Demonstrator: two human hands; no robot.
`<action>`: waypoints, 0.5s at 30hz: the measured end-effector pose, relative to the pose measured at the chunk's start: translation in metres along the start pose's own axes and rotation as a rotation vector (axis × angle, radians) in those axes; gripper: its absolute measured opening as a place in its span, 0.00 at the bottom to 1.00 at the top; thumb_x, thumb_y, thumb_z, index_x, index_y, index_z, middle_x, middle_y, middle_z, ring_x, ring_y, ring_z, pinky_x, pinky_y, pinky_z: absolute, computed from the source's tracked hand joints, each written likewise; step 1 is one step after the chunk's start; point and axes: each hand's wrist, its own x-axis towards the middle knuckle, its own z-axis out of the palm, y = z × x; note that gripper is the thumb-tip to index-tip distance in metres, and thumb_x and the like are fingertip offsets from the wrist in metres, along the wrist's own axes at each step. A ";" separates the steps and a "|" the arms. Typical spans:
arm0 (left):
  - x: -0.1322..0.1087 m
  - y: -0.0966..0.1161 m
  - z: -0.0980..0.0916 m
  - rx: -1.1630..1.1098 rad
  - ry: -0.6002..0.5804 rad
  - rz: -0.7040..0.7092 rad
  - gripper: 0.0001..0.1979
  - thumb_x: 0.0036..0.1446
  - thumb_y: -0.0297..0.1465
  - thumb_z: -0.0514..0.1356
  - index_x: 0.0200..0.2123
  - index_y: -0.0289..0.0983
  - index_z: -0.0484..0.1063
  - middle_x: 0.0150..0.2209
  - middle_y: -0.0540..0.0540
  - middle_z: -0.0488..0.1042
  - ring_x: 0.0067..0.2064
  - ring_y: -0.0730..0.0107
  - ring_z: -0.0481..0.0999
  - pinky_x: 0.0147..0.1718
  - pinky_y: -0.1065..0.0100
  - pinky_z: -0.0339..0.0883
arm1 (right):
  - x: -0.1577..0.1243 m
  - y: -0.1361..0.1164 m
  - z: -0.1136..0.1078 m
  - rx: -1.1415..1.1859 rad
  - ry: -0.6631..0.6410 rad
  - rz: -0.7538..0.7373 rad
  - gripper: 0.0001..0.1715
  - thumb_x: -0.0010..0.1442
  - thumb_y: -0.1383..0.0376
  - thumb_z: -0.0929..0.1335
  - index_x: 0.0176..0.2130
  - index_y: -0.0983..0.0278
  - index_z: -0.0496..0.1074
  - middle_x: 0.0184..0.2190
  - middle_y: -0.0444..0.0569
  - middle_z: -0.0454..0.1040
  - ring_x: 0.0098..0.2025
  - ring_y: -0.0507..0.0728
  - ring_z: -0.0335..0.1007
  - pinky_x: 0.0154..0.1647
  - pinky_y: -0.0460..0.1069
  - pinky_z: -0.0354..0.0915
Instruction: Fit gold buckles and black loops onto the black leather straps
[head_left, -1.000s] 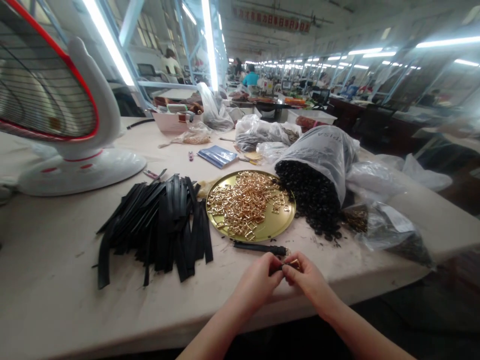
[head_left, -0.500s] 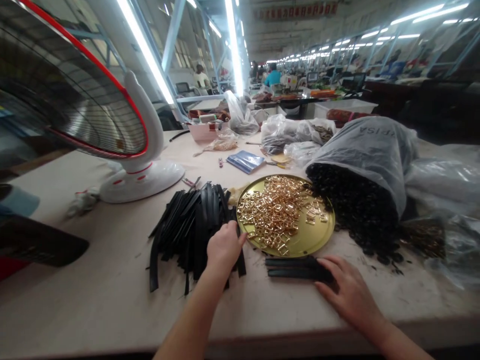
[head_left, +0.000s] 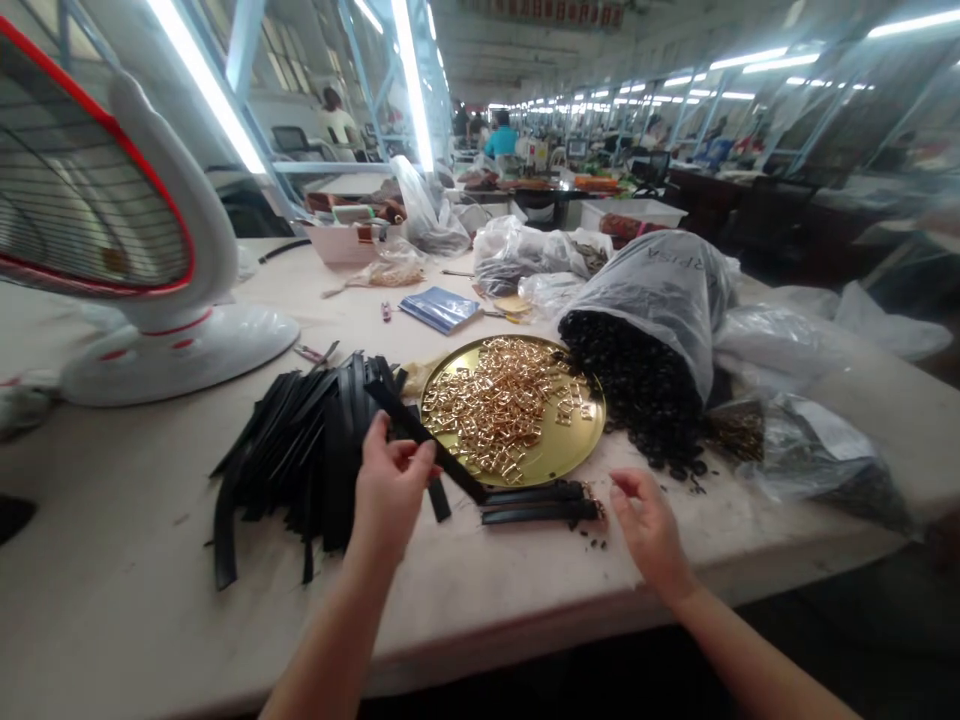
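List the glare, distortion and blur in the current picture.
Head view throughout: the tube light glares white, with haze around it; the buckles glint; the fan looks stretched at the left edge; the far right is smeared; the left hand looks slightly soft.

Bright tube lights [head_left: 415, 90], blue metal frames [head_left: 246, 45]

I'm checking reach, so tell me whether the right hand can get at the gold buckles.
Likely yes: the right hand looks empty, and the gold buckles lie uncovered on the tray, seemingly unobstructed.

Plastic bag [head_left: 660, 300]: "PISA" readable; red banner [head_left: 551, 12]: characters blurred.
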 end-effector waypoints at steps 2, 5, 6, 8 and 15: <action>-0.032 0.014 0.012 -0.388 -0.195 -0.201 0.25 0.48 0.32 0.60 0.50 0.38 0.59 0.31 0.50 0.71 0.26 0.73 0.74 0.23 0.74 0.66 | -0.006 -0.022 -0.004 0.098 -0.074 0.001 0.13 0.59 0.58 0.60 0.40 0.62 0.66 0.36 0.50 0.68 0.40 0.58 0.65 0.42 0.53 0.62; -0.077 0.024 0.035 -0.691 -0.270 -0.504 0.12 0.47 0.28 0.61 0.38 0.35 0.67 0.32 0.49 0.72 0.27 0.76 0.75 0.26 0.76 0.68 | -0.016 -0.057 -0.014 0.308 -0.266 0.140 0.19 0.63 0.57 0.53 0.40 0.63 0.65 0.27 0.46 0.68 0.30 0.54 0.64 0.32 0.49 0.63; -0.089 0.025 0.042 -0.737 -0.259 -0.570 0.10 0.47 0.27 0.61 0.36 0.34 0.67 0.31 0.48 0.72 0.27 0.76 0.75 0.26 0.76 0.69 | -0.018 -0.066 -0.018 0.333 -0.281 0.200 0.19 0.63 0.56 0.53 0.37 0.63 0.65 0.23 0.44 0.66 0.27 0.53 0.63 0.29 0.48 0.62; -0.107 0.025 0.052 -0.794 -0.231 -0.686 0.09 0.48 0.25 0.61 0.34 0.34 0.66 0.30 0.47 0.73 0.28 0.74 0.76 0.26 0.76 0.70 | -0.019 -0.075 -0.026 0.307 -0.257 0.293 0.19 0.62 0.55 0.55 0.28 0.63 0.64 0.19 0.42 0.63 0.23 0.51 0.59 0.26 0.46 0.59; -0.126 0.012 0.065 -0.922 -0.203 -0.894 0.07 0.49 0.22 0.60 0.31 0.32 0.64 0.30 0.47 0.72 0.31 0.71 0.76 0.25 0.75 0.70 | -0.015 -0.055 -0.036 0.133 -0.282 0.401 0.22 0.58 0.54 0.59 0.18 0.62 0.54 0.14 0.38 0.55 0.19 0.49 0.52 0.22 0.45 0.52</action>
